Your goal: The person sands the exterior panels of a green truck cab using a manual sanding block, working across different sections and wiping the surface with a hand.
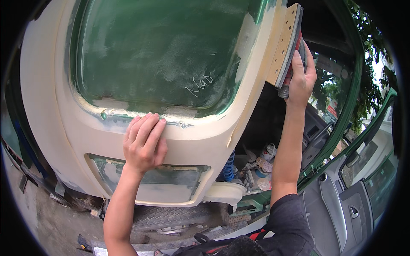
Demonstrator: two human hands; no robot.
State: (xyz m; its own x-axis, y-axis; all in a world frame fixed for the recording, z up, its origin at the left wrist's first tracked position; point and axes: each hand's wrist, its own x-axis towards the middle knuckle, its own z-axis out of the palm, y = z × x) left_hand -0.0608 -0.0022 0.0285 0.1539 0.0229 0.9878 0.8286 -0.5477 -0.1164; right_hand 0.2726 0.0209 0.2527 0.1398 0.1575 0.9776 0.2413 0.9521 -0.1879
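A sanding block (287, 49) with a strip of tan, perforated sandpaper on its face is gripped in my right hand (302, 77). Its sandpaper side is turned toward the right edge of the cream-primed vehicle cab panel (205, 147), close against it; whether it touches is hard to tell. My left hand (146, 141) holds nothing and rests with its fingers laid on the lower rim of the green recessed window area (158, 51). Patches of filler and bare spots show along that rim. White scribbled marks (200, 85) lie on the green surface.
Beside the panel at right is the cab's opening, with a coiled blue hose (229, 166) and assorted clutter (260, 170) inside. An open grey door (329, 205) stands at the lower right. Beneath the panel is a tyre (171, 215). A smaller recess (149, 194) sits low in the panel.
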